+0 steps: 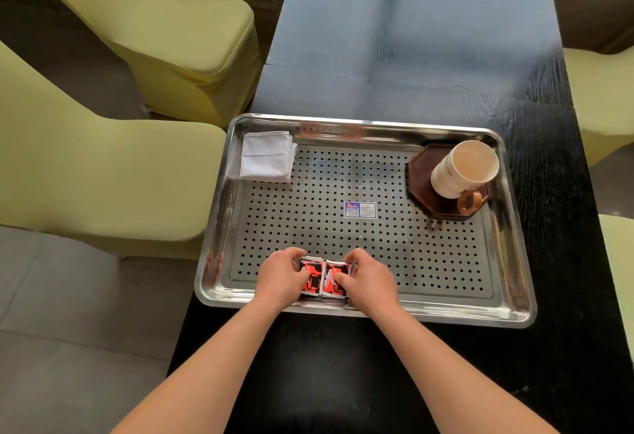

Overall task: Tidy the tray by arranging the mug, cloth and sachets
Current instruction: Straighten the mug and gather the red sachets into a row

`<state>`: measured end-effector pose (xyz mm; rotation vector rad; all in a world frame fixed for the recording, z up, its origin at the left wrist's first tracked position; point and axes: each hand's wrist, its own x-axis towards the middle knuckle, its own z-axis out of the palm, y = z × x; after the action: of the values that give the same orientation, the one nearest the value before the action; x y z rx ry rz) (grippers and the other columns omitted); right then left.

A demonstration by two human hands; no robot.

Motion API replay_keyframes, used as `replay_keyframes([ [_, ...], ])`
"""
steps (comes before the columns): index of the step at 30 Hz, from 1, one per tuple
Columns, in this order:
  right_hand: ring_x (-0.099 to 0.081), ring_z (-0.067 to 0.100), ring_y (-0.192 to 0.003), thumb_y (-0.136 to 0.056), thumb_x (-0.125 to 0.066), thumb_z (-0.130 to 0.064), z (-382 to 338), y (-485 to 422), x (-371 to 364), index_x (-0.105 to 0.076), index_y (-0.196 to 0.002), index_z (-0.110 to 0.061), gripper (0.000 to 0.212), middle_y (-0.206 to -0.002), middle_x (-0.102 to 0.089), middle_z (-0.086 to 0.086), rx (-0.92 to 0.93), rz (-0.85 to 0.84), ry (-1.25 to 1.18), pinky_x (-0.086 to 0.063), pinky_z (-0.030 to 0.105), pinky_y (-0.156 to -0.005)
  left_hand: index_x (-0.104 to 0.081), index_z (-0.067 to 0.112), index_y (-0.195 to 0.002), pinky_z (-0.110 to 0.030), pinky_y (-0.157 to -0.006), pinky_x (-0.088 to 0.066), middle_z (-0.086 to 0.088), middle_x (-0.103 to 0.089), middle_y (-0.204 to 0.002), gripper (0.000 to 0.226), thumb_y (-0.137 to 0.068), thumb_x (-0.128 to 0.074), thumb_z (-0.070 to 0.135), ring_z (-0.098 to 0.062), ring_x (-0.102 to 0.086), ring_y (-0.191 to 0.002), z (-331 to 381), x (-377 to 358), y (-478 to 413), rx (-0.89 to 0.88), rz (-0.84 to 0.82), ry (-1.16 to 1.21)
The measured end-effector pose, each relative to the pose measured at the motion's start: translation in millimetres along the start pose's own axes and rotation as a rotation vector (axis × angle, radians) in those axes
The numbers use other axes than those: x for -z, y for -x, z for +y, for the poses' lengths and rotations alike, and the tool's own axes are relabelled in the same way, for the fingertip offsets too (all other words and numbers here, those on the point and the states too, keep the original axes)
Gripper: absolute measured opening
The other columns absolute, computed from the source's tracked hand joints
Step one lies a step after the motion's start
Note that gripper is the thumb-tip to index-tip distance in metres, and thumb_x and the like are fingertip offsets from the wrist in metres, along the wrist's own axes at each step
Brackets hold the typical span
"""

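Now my left grip point(279, 277) and right grip point(370, 279) pinch the sachets point(317, 277) at the near edge of the tray point(363, 122) — cloth point(267, 156) in its far-left corner, mug point(463, 169) on a coaster point(422, 173) far-right.

Steel tray point(446, 312) — white cloth point(267, 156) folded far-left, cream mug point(459, 169) standing far-right, red-black sachets point(324, 278) side by side at near edge.

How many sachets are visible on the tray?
2. They lie side by side at the near edge of the tray: the left sachet held by the left hand, the right sachet by the right hand. More may be hidden under the hands.
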<state>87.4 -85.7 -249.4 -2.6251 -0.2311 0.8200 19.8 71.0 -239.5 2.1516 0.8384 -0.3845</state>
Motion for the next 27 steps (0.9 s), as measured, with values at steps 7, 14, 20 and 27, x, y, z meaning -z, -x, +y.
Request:
replay_keyframes([
  [7, -0.061, 0.013, -0.085, -0.089, -0.071, -0.036, 10.5, 1.0, 3.8, -0.062, -0.120, -0.023, 0.034, -0.087, -0.063, -0.010, 0.023, 0.042, -0.085, -0.045, 0.027, -0.071, -0.064, 0.020, -0.130, -0.031, -0.084, -0.051, 0.008, -0.058, -0.083, 0.042, -0.088, -0.069, 0.018, -0.016, -0.061, -0.092, -1.7, 1.8, -0.3, 0.013, -0.008, 0.029],
  [14, -0.063, 0.016, -0.096, -0.088, -0.072, -0.037, 7.7, 0.6, 3.6, -0.065, -0.122, -0.023, 0.037, -0.102, -0.070, -0.003, 0.038, 0.047, -0.060, -0.050, 0.031, -0.083, -0.063, 0.017, -0.131, -0.034, -0.092, -0.051, -0.005, -0.069, -0.101, 0.042, -0.089, -0.069, 0.017, -0.019, -0.062, -0.098, 3.4, -5.8, 1.5, 0.018, -0.003, 0.020],
  [20, -0.062, 0.015, -0.094, -0.089, -0.071, -0.035, 15.0, 1.2, 6.8, -0.065, -0.121, -0.023, 0.035, -0.100, -0.069, -0.004, 0.035, 0.053, -0.045, -0.049, 0.031, -0.082, -0.064, 0.018, -0.130, -0.037, -0.094, -0.051, -0.007, -0.070, -0.106, 0.041, -0.089, -0.069, 0.017, -0.021, -0.064, -0.101, 9.1, -12.5, 2.7, 0.021, -0.018, 0.012],
  [27, -0.058, 0.012, -0.084, -0.088, -0.072, -0.036, 18.3, 2.6, 11.1, -0.062, -0.125, -0.031, 0.039, -0.080, -0.057, -0.012, 0.089, 0.050, -0.077, -0.049, 0.031, -0.078, -0.064, 0.018, -0.128, -0.031, -0.086, -0.050, -0.006, -0.069, -0.102, 0.041, -0.088, -0.069, 0.019, -0.020, -0.063, -0.096, 10.6, -12.9, 3.4, 0.017, -0.021, 0.021],
])
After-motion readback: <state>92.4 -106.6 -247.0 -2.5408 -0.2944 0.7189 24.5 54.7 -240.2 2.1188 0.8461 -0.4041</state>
